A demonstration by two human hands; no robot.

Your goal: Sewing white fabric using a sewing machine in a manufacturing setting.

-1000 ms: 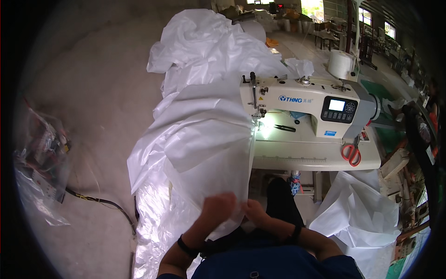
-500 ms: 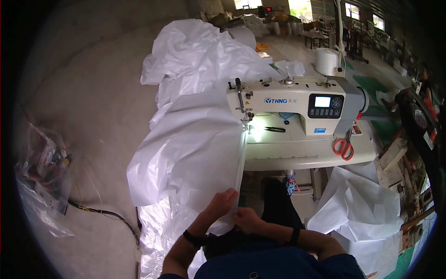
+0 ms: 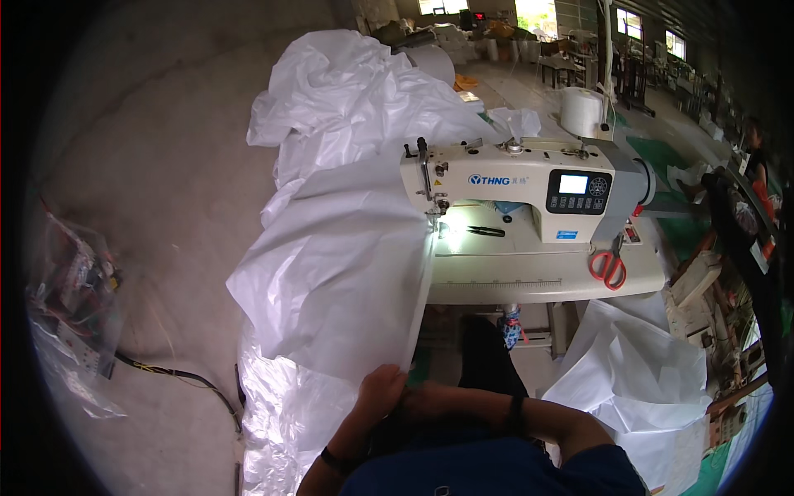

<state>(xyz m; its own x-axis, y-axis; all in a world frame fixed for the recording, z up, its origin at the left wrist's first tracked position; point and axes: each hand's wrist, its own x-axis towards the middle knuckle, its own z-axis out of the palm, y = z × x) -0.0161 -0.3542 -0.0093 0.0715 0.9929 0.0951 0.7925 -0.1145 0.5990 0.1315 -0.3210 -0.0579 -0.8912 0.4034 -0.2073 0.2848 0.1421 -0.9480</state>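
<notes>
A large translucent white plastic sheet (image 3: 331, 273) hangs over the left end of the sewing machine table, its folded right edge running up under the needle of a white sewing machine (image 3: 496, 178). The lamp by the needle is lit. My left hand (image 3: 383, 390) is closed on that folded edge, close to my body. Just right of it, lower and in shadow, is my right hand (image 3: 423, 402), its fingers curled by the same edge and partly hidden. Black thread snips (image 3: 486, 231) and red-handled scissors (image 3: 608, 269) lie on the machine table (image 3: 496, 281).
More of the white sheeting is heaped behind the machine. A white thread cone (image 3: 581, 112) stands at the back. Folded white sheets (image 3: 620, 372) lie at the lower right. On the floor at left are a clear bag of parts (image 3: 74, 298) and a black cable (image 3: 190, 378).
Both hands have come down toward my body and a little left along the folded edge. My right hand has drawn in closer to my left.
</notes>
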